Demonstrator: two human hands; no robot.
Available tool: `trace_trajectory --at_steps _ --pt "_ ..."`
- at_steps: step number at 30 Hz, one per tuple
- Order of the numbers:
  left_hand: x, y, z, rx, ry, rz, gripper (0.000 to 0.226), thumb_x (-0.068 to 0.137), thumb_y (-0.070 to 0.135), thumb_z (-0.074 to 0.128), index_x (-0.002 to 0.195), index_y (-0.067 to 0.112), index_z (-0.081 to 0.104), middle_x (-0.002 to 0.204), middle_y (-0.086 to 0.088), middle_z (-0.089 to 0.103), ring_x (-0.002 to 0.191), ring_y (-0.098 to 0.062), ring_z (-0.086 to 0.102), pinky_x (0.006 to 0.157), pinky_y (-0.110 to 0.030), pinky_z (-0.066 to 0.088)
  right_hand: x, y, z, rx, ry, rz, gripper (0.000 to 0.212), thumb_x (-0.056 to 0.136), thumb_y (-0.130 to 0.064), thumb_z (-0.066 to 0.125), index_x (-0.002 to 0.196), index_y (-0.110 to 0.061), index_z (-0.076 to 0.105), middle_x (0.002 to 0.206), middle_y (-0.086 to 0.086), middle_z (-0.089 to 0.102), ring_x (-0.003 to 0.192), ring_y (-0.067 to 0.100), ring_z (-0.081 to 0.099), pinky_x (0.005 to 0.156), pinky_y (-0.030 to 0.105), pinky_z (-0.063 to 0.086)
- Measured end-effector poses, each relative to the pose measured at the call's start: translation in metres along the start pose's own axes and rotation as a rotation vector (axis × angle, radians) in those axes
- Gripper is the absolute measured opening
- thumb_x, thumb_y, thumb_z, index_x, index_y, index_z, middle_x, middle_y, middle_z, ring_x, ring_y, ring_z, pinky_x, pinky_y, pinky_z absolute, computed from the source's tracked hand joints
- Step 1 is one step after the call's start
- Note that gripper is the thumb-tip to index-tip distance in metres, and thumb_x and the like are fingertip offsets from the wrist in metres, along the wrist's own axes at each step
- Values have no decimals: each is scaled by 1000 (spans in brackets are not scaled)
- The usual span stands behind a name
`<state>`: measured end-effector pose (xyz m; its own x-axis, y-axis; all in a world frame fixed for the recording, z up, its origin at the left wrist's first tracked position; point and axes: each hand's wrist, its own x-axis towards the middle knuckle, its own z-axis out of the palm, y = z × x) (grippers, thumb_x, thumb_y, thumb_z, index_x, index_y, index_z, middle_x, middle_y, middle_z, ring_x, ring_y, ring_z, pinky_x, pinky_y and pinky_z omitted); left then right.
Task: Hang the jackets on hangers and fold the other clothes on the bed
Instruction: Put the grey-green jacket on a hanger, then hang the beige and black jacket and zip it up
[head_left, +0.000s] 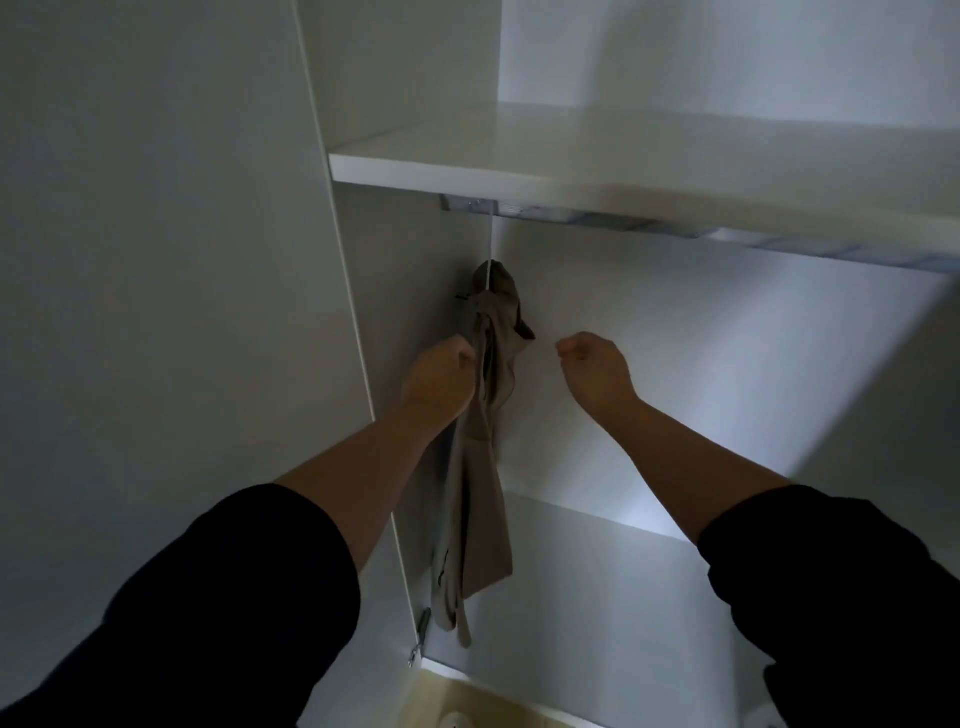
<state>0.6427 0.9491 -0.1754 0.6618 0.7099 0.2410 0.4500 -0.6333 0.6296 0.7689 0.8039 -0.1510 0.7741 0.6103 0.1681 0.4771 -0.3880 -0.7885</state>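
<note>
Beige jacket (475, 499); white wardrobe (675, 150)

A beige jacket (480, 488) hangs bunched and narrow in the left corner of an open white wardrobe (727, 364), below a metal rail (582, 217) under the shelf (519, 171). The left hand (439, 382) holds the jacket's edge. The right hand (592, 371) hovers just right of the jacket, apart from it, its fingers (569, 347) loosely curled around nothing.
</note>
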Motion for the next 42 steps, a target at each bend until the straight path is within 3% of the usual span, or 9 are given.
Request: trace_trajectory --at_steps 3,7,11,15,18,23,32,42 --pt "-34 17 -3 47 64 166 29 92 10 44 117 8 58 115 -14 57 108 -30 52 93 -40 44 -41 5 -17 -28 68 -79 30 94 -2 46 119 -3 61 120 10 62 107 19 57 82 10 35" --pt "-102 45 -2 188 112 331 33 90 9 46 122 5 56 120 -15 55 110 -32 49 94 -43 42 -111 8 -46 -107 144 -115 32 93 -7 50 124 -7 57 124 10 59 114 21 54 87 18 36" --pt "-164 82 -4 334 30 419 53 96 23 42 146 13 31 152 -13 29 139 -29 27 112 -43 27 -178 13 -81 -349 161 -153 42 92 -18 55 132 -7 50 135 11 52 124 25 46 100 31 37" --pt "-213 125 -11 491 30 553 65 98 38 36 152 19 7 160 -10 3 147 -29 3 117 -47 9 -239 16 -121 -572 198 -103 54 93 -27 54 141 -8 39 150 14 36 136 29 35 111 40 29" --pt "-255 147 -16 560 30 680 70 97 48 35 153 23 -1 160 -9 -9 147 -29 -8 117 -50 3 -292 15 -148 -681 264 -27 59 94 -32 51 146 -10 33 155 13 27 141 29 28 115 41 22" --pt "-340 174 -26 518 24 864 72 96 53 34 153 26 -1 160 -8 -9 147 -29 -8 115 -50 -2 -409 9 -184 -829 369 92 61 95 -35 47 148 -12 28 156 12 25 143 29 23 117 44 18" --pt "-569 221 -39 300 -205 1129 74 93 48 41 153 23 6 160 -9 2 147 -29 -1 115 -52 9 -695 -5 -230 -906 533 412 59 95 -34 45 148 -14 27 157 10 22 145 27 19 119 45 15" --pt "-852 353 -36 99 -393 1502 69 96 44 36 152 24 0 160 -7 -5 147 -27 -7 116 -50 1 -997 -8 -324 -976 764 785 59 96 -35 44 148 -15 26 158 8 21 146 26 17 120 45 12"
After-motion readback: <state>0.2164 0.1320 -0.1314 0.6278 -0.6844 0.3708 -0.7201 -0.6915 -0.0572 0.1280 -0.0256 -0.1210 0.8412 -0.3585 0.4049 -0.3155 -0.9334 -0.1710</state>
